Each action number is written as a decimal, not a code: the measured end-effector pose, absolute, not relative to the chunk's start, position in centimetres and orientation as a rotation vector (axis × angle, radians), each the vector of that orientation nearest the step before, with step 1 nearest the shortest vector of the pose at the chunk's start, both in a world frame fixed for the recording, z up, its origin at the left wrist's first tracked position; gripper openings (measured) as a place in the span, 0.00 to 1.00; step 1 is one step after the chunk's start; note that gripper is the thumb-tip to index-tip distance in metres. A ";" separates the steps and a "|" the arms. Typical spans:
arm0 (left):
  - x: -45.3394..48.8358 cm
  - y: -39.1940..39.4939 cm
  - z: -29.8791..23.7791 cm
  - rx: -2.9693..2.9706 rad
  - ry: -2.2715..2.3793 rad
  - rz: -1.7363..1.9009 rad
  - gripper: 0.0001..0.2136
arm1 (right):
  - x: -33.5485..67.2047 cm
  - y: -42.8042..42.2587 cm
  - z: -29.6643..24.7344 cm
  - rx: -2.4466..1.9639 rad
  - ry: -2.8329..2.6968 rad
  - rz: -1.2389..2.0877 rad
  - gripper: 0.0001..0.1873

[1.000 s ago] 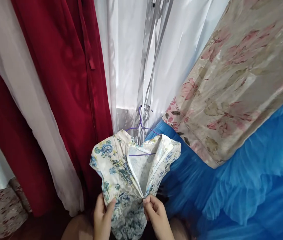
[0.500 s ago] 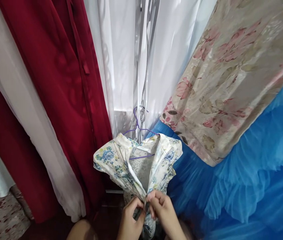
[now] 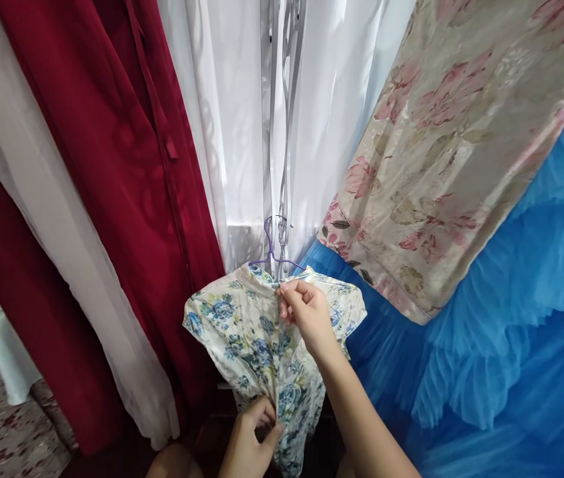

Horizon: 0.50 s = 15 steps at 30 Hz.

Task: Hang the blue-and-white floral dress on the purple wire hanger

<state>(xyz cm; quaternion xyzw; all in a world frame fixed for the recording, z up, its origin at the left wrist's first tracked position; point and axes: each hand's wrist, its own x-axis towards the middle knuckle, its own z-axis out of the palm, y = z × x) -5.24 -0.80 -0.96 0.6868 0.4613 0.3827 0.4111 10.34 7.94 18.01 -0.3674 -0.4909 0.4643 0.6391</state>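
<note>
A white sleeveless-looking dress with blue and yellow-green flowers (image 3: 242, 332) hangs on a purple wire hanger (image 3: 269, 249). Its front edges meet along a line from hem side to collar, like a zipped seam. My right hand (image 3: 306, 309) pinches at the top of that seam, just under the collar; the small part between its fingertips is hidden, perhaps a zip pull. Lower down, my left hand (image 3: 256, 431) grips the cloth beside the seam between thumb and fingers. The dress narrows and drops out of sight between my arms.
Long white cloth (image 3: 242, 133) with hanging grey-white ribbons (image 3: 284, 99) is behind the hanger. Dark red garments (image 3: 112, 166) and a pale sheer one (image 3: 67, 219) hang at left. To the right hang a beige floral garment (image 3: 421, 172) and blue ruffled tulle (image 3: 485, 345).
My right hand has gone up from the middle of the front to the collar. The wide V opening of the dress has closed along that path. My left hand keeps its low hold.
</note>
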 end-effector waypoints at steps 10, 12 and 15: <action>-4.0 7.9 17.1 2.083 0.935 1.666 0.11 | 10.5 5.0 18.5 -0.915 -1.265 0.895 0.18; -3.0 8.4 19.0 2.232 0.922 1.668 0.07 | 10.7 5.3 18.3 -0.936 -1.269 0.865 0.17; -2.4 8.5 20.4 2.292 0.902 1.788 0.06 | 10.8 6.4 16.4 -1.074 -1.304 0.712 0.17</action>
